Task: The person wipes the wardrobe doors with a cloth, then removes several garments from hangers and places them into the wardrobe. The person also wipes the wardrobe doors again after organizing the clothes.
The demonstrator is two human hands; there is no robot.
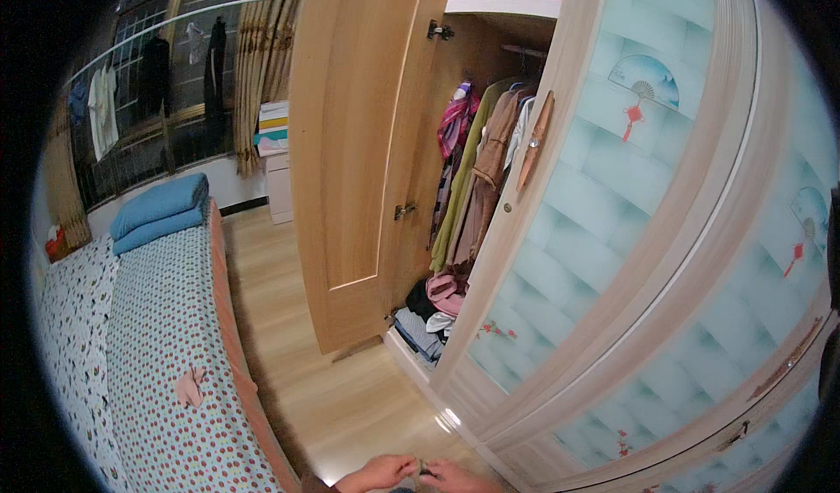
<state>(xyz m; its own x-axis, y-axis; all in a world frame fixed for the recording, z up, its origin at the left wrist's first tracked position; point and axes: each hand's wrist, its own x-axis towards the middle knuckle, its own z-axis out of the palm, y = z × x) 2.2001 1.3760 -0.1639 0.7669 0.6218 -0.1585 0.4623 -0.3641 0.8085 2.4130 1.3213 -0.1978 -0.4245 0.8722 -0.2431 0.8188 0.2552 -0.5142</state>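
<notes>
Both my hands are low at the bottom edge, close together above the wood-look floor. My left hand [387, 471] has its fingers bent and pinched towards the right. My right hand [458, 477] meets it from the other side. Between the fingertips is a small greyish item [420, 468], too small and blurred to name. Ahead stands a wardrobe with one door [354, 152] swung open. Inside hang a pink and purple garment [457, 122], an olive garment [467, 191] and a brown garment [497, 148]. Folded striped clothing [420, 332] and a pink cloth [446, 294] lie at its bottom.
To the left is a bed with a dotted sheet [167, 303], a folded blue quilt [161, 211] and a small pink cloth [190, 388]. Closed wardrobe doors with glass panels [564, 230] line the right. Clothes hang from a rail [197, 19] by the window.
</notes>
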